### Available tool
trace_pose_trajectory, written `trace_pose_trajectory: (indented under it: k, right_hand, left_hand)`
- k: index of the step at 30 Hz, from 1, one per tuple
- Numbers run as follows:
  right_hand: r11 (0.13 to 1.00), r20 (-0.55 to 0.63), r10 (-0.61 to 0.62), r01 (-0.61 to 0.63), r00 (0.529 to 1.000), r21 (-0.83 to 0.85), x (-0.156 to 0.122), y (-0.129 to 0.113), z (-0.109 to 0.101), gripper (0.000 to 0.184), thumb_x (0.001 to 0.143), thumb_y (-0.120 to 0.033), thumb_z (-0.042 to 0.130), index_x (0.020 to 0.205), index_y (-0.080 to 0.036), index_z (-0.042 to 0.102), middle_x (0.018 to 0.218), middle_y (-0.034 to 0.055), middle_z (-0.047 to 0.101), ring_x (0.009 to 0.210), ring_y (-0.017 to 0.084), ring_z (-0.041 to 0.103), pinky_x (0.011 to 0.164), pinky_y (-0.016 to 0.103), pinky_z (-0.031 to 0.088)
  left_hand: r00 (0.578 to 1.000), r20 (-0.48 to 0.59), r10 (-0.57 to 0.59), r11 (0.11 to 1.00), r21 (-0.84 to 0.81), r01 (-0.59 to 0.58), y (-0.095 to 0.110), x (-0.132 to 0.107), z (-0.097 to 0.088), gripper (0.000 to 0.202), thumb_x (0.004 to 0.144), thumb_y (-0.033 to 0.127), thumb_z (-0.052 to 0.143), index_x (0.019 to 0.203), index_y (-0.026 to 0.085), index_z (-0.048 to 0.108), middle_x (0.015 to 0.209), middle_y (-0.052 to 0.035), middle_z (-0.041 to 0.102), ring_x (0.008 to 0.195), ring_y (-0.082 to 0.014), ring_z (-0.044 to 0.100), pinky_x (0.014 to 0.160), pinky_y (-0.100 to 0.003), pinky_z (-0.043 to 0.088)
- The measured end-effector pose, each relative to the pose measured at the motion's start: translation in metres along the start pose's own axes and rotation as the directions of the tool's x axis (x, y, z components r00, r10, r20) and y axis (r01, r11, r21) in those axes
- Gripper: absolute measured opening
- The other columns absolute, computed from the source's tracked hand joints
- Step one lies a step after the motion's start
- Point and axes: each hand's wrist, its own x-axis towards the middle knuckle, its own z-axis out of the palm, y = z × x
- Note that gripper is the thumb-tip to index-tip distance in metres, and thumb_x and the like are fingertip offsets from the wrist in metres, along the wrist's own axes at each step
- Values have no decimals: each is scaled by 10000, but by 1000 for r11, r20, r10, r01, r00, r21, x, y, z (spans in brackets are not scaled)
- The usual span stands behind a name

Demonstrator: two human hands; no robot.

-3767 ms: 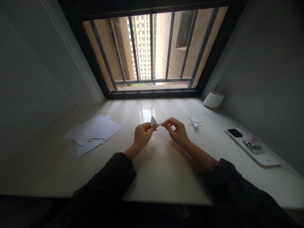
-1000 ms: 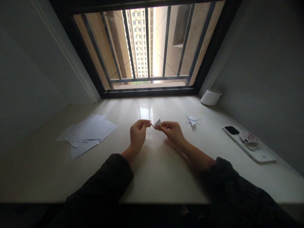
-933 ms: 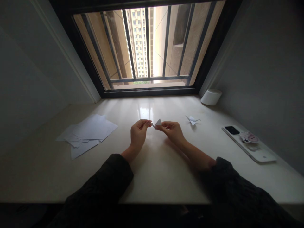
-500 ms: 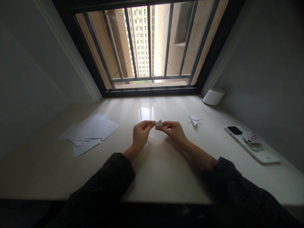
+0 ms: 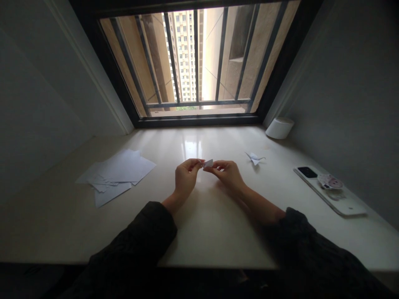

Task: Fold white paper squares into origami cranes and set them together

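A small folded piece of white paper (image 5: 208, 163) is pinched between my two hands, above the middle of the pale sill. My left hand (image 5: 186, 176) grips its left end between thumb and fingertips. From the other side, my right hand (image 5: 229, 174) is closed on it with thumb and index finger. The fingers cover much of the paper, so its full shape is hidden. To the right of my right hand, a folded white paper crane (image 5: 255, 158) rests on the sill, touched by neither hand.
Several white paper sheets (image 5: 121, 166) lie in a loose pile on the left, with small torn scraps (image 5: 104, 182) on top. At right is a phone (image 5: 332, 193) with a round grip on its back. A white cylindrical object (image 5: 279, 127) stands in the far right corner, near the barred window (image 5: 199, 121).
The folded paper's raised point has tilted slightly between my fingers. Both hands keep their pinch in nearly the same place.
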Motion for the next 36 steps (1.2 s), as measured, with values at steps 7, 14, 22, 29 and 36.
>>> trace_pose_trajectory:
  k: [7, 14, 22, 29, 36]
  right_hand:
    - [1000, -6, 22, -22, 1000, 15, 0, 1, 1, 263, 670, -462, 713, 734, -213, 766, 671, 17, 715, 522, 125, 511, 548, 269, 390]
    - [997, -24, -7, 9, 1000, 77, 1, 0, 2, 292, 679, -474, 700, 719, -191, 759, 656, 21, 707, 563, 146, 569, 527, 257, 396]
    - [996, -36, -37, 40, 999, 77, 2, -2, 3, 239, 700, -430, 690, 717, -200, 753, 685, 24, 723, 566, 144, 578, 554, 264, 435]
    - [994, -34, -101, 103, 994, 44, 2, -8, 0, 228, 728, -403, 672, 658, -192, 723, 636, 21, 704, 568, 147, 588, 577, 270, 455]
    - [988, -38, -152, 153, 988, 25, 2, -3, 0, 201, 754, -380, 654, 735, -187, 708, 705, 35, 697, 643, 164, 607, 633, 286, 478]
  left_hand:
    - [999, -21, 44, 998, 43, -43, 3, -3, 2, 128, 791, 266, 607, 838, 179, 688, 830, -44, 707, 781, -163, 639, 758, -300, 491]
    - [995, -32, 96, 995, -30, -97, 3, -3, 2, 100, 801, 248, 596, 832, 180, 662, 843, -42, 697, 797, -159, 634, 774, -303, 486]
    - [996, -67, 54, 992, -107, -61, 2, -2, 4, 96, 788, 263, 619, 813, 180, 660, 821, -36, 694, 775, -154, 635, 767, -313, 496]
    - [997, -74, 13, 990, -138, -23, 4, -3, 5, 107, 785, 276, 629, 804, 179, 669, 807, -33, 696, 752, -143, 635, 758, -305, 496]
    - [999, -28, -36, 987, -157, 31, 6, -4, 4, 191, 768, 318, 650, 883, 172, 694, 873, -59, 715, 808, -162, 653, 792, -320, 499]
